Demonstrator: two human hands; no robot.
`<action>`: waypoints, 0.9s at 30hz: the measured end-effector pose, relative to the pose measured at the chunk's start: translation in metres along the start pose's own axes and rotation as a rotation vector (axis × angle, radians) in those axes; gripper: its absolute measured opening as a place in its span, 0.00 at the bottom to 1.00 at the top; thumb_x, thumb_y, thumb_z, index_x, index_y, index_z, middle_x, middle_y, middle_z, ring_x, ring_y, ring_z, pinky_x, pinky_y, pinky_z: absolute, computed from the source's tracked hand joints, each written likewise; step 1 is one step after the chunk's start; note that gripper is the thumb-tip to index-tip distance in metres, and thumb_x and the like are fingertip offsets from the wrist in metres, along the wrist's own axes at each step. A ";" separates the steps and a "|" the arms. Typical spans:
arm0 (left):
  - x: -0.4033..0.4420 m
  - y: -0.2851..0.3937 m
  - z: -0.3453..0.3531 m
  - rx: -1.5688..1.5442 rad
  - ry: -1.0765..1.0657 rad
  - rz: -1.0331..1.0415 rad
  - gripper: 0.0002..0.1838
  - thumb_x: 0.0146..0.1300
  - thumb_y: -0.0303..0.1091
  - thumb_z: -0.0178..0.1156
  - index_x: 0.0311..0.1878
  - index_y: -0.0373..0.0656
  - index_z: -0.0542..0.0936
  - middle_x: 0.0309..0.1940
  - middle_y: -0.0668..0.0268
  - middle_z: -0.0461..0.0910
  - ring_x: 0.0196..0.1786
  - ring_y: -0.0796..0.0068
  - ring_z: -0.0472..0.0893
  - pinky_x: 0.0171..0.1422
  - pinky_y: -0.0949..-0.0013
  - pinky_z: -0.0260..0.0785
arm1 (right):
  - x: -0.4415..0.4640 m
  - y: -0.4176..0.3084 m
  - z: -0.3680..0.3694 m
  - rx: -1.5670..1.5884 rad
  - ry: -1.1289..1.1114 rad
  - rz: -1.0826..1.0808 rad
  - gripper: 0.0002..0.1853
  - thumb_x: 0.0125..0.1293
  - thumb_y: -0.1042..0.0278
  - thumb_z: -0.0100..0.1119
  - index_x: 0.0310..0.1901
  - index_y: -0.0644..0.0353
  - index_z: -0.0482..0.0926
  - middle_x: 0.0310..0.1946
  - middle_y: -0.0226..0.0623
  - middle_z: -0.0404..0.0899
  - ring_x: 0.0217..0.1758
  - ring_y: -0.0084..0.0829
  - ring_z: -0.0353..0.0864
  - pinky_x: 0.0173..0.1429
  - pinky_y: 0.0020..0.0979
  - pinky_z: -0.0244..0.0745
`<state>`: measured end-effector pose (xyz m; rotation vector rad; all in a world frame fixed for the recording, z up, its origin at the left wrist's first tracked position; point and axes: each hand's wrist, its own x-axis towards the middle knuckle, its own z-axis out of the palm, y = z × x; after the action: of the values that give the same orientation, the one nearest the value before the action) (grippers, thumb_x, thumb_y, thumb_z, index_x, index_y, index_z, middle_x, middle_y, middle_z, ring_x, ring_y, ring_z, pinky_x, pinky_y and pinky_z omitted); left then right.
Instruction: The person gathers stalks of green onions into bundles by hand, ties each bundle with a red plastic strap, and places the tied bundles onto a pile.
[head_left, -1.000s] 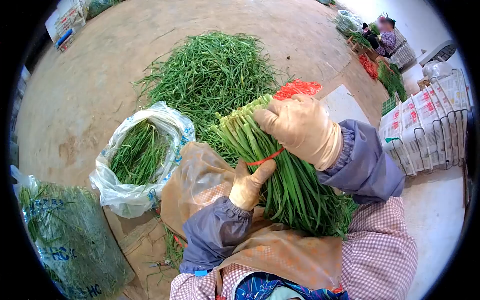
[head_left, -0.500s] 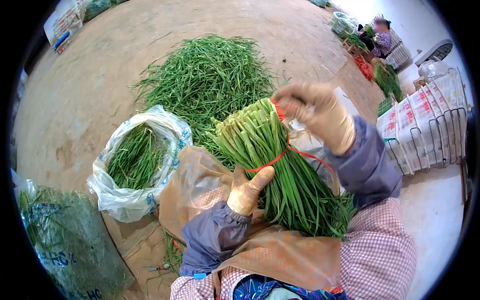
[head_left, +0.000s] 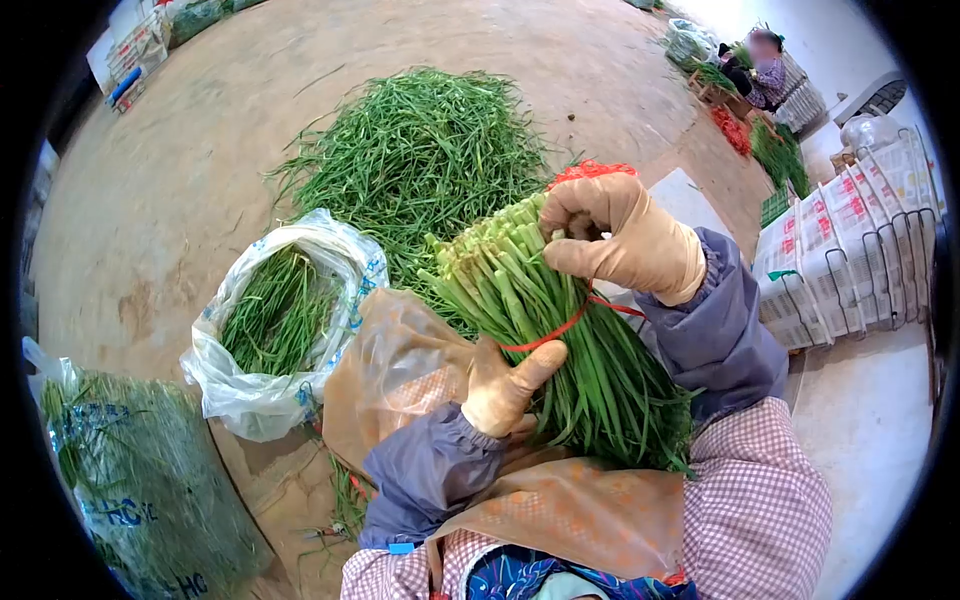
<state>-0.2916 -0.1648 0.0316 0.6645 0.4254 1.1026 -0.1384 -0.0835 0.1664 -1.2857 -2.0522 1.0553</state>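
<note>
A thick bunch of garlic chives [head_left: 600,350] lies slanted over my lap, pale cut ends toward the upper left and leaf tips toward the lower right. My left hand [head_left: 508,390], gloved, grips it from below with the thumb over the front. A red tie [head_left: 555,335] runs around the bunch, just above that thumb. My gloved right hand [head_left: 625,235] is at the cut ends, fingers curled and thumb and fingertips in a pinch; what lies between them is hard to make out. Behind it shows a heap of red ties [head_left: 592,172].
Loose greens [head_left: 420,140] form a big pile on the floor ahead. An open plastic bag [head_left: 212,350] with greens stands left, near a filled clear bag [head_left: 140,480]. Lined wire baskets [head_left: 850,250] stand at right; a person [head_left: 768,80] sits farther back.
My right hand has moved down and slightly left onto the cut ends, its fingers now curled in a pinch. The left hand keeps its grip, and the bunch has barely shifted.
</note>
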 end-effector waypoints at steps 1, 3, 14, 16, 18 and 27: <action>0.000 -0.001 -0.002 0.057 0.002 0.014 0.32 0.61 0.40 0.70 0.63 0.32 0.71 0.55 0.58 0.79 0.54 0.67 0.80 0.62 0.62 0.72 | 0.001 -0.002 -0.001 0.010 -0.008 0.000 0.09 0.58 0.73 0.65 0.38 0.67 0.80 0.21 0.26 0.73 0.26 0.16 0.69 0.29 0.24 0.67; 0.001 -0.004 -0.006 0.087 0.010 -0.006 0.33 0.60 0.41 0.71 0.62 0.32 0.71 0.56 0.57 0.79 0.55 0.68 0.79 0.63 0.63 0.71 | 0.003 -0.012 0.003 -0.109 0.013 -0.003 0.08 0.57 0.73 0.64 0.37 0.67 0.81 0.20 0.26 0.73 0.25 0.16 0.68 0.28 0.24 0.66; 0.001 -0.007 -0.003 0.048 0.043 -0.034 0.37 0.57 0.46 0.73 0.63 0.33 0.71 0.57 0.58 0.79 0.56 0.68 0.79 0.63 0.62 0.70 | 0.037 0.009 -0.001 0.553 0.678 -0.150 0.09 0.71 0.65 0.57 0.38 0.63 0.81 0.22 0.27 0.78 0.20 0.19 0.72 0.26 0.22 0.68; 0.004 -0.013 -0.009 0.087 0.110 -0.023 0.37 0.56 0.46 0.73 0.62 0.34 0.71 0.56 0.57 0.79 0.56 0.67 0.79 0.62 0.63 0.71 | 0.016 -0.008 0.014 0.374 0.499 -0.124 0.09 0.71 0.65 0.57 0.40 0.62 0.81 0.23 0.31 0.81 0.23 0.22 0.77 0.28 0.25 0.73; 0.002 -0.016 -0.012 0.226 0.220 -0.021 0.37 0.55 0.47 0.74 0.61 0.34 0.71 0.55 0.56 0.80 0.55 0.67 0.80 0.61 0.64 0.71 | -0.008 -0.017 0.034 0.169 0.277 -0.132 0.09 0.70 0.65 0.59 0.42 0.61 0.81 0.23 0.36 0.82 0.24 0.28 0.81 0.30 0.29 0.75; 0.001 -0.026 0.001 0.549 0.425 0.119 0.36 0.53 0.43 0.75 0.60 0.35 0.71 0.50 0.58 0.82 0.51 0.66 0.81 0.56 0.66 0.73 | -0.014 -0.016 0.067 -0.833 0.352 -0.112 0.15 0.57 0.57 0.71 0.40 0.57 0.80 0.24 0.40 0.81 0.27 0.41 0.84 0.31 0.37 0.77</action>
<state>-0.2728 -0.1718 0.0146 0.9435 1.0904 1.2521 -0.1900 -0.1237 0.1410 -1.5471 -2.3013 -0.1377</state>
